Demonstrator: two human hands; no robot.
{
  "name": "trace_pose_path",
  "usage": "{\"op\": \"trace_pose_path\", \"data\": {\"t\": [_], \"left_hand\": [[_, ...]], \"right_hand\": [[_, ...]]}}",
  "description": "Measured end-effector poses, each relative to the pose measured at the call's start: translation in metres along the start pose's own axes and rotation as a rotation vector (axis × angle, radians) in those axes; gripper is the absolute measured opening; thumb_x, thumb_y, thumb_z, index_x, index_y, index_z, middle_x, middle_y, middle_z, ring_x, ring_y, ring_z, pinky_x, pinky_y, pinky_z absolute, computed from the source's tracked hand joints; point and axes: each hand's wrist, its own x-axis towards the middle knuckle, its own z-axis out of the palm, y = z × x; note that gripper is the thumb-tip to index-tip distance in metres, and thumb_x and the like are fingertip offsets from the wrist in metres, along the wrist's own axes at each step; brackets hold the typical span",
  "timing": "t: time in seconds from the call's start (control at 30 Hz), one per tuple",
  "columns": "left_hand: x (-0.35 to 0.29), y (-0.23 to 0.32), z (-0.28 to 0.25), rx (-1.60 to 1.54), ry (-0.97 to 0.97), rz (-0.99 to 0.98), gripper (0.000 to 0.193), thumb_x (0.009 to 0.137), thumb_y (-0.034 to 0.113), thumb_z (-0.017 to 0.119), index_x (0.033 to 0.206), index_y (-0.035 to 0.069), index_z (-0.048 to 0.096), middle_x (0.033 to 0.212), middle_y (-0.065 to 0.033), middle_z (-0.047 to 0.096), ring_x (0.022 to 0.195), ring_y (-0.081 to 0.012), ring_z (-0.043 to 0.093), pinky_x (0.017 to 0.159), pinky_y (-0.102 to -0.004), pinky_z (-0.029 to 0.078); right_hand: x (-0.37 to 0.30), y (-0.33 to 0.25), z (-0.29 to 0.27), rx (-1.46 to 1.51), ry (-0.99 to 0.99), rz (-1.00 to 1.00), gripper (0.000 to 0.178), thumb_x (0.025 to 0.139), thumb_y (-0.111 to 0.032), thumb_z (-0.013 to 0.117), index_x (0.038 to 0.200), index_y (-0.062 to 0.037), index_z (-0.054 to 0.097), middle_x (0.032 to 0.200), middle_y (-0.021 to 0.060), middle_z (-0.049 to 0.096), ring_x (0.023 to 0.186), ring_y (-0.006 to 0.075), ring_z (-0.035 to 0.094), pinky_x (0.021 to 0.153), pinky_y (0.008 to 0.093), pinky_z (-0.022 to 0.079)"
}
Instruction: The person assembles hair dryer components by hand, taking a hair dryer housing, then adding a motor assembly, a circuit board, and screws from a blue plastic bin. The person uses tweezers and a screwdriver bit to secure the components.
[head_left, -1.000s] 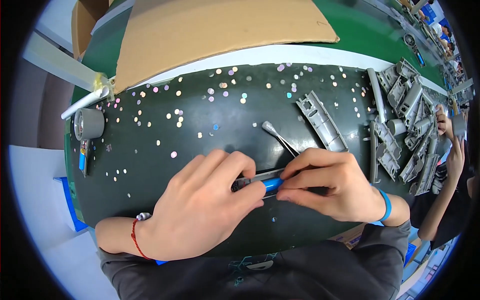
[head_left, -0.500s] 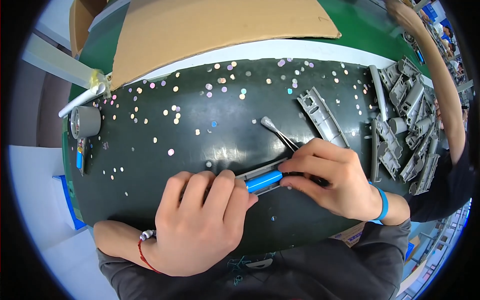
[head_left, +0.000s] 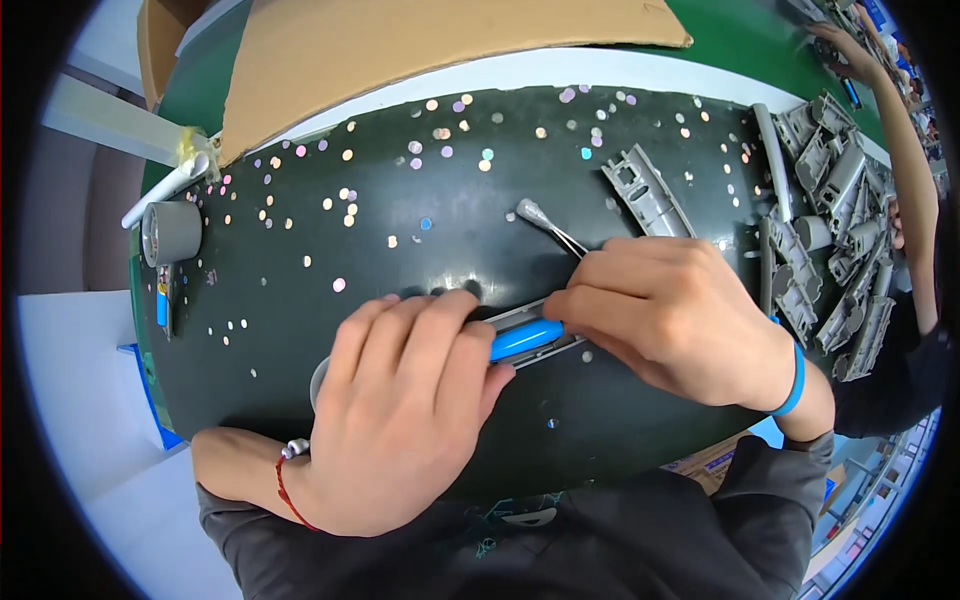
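Note:
A glossy blue cylinder lies lengthwise in a narrow grey plastic housing close in front of me. My left hand is closed over the left part of the housing and covers most of it, its thumb beside the cylinder. Fingers of my right hand pinch together at the cylinder's right end; they hide that end and part of the housing. Just beyond my right hand lie metal tweezers, their tips partly hidden. Farther right is an open grey half shell, ribbed inside.
Grey plastic parts are heaped at the right, near another person's arm. Small round stickers dot the dark mat. At left stand a grey tape-like roll and a white tube. A cardboard sheet lies at the far side.
My right hand has turned, its knuckles higher, and its fingers press closer at the cylinder's end. The view has shifted slightly. The other person's hand at far right has moved lower.

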Motion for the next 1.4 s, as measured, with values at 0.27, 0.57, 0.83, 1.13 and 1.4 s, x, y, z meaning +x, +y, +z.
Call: {"op": "trace_pose_path", "data": {"t": [0.27, 0.57, 0.83, 1.13, 1.4], "left_hand": [[-0.001, 0.003, 0.000, 0.054, 0.048, -0.049, 0.029, 0.079, 0.017, 0.081, 0.097, 0.003, 0.063, 0.104, -0.0080, 0.066, 0.089, -0.0269, 0.065, 0.095, -0.0456, 0.048], [-0.002, 0.003, -0.002, 0.047, 0.049, -0.053, 0.024, 0.077, 0.013, 0.081, 0.093, 0.004, 0.065, 0.102, -0.0056, 0.069, 0.089, -0.0248, 0.066, 0.093, -0.0451, 0.049], [0.005, -0.006, -0.010, -0.164, -0.044, -0.060, 0.023, 0.076, 0.008, 0.080, 0.092, 0.003, 0.065, 0.102, -0.0062, 0.068, 0.087, -0.0262, 0.065, 0.092, -0.0439, 0.049], [0.003, 0.000, -0.007, -0.092, -0.051, -0.058, 0.029, 0.074, 0.006, 0.080, 0.097, 0.005, 0.063, 0.106, -0.0049, 0.067, 0.091, -0.0249, 0.065, 0.094, -0.0436, 0.048], [0.007, 0.001, -0.010, -0.062, -0.145, -0.070, 0.031, 0.074, 0.005, 0.080, 0.098, 0.005, 0.061, 0.105, -0.0049, 0.065, 0.090, -0.0239, 0.064, 0.092, -0.0408, 0.047]], "right_hand": [[-0.006, -0.007, 0.011, 0.124, 0.147, 0.175, 0.021, 0.074, 0.002, 0.078, 0.093, -0.0060, 0.073, 0.081, 0.0073, 0.065, 0.071, 0.0265, 0.065, 0.058, 0.0364, 0.052], [-0.007, -0.011, 0.012, 0.161, 0.160, 0.234, 0.024, 0.074, 0.004, 0.079, 0.095, -0.0057, 0.075, 0.081, 0.0074, 0.066, 0.071, 0.0256, 0.065, 0.058, 0.0345, 0.052], [0.001, -0.013, 0.003, -0.077, 0.052, -0.011, 0.030, 0.069, -0.001, 0.073, 0.098, -0.0036, 0.070, 0.082, 0.0056, 0.058, 0.069, 0.0249, 0.059, 0.056, 0.0365, 0.050], [-0.009, -0.021, 0.011, -0.032, 0.107, 0.119, 0.032, 0.070, -0.001, 0.076, 0.101, -0.0062, 0.070, 0.088, 0.0055, 0.063, 0.074, 0.0256, 0.062, 0.059, 0.0368, 0.051], [-0.004, -0.019, 0.006, 0.010, 0.091, 0.115, 0.029, 0.072, -0.007, 0.081, 0.100, -0.0070, 0.072, 0.087, 0.0058, 0.066, 0.073, 0.0259, 0.063, 0.059, 0.0372, 0.052]]}}
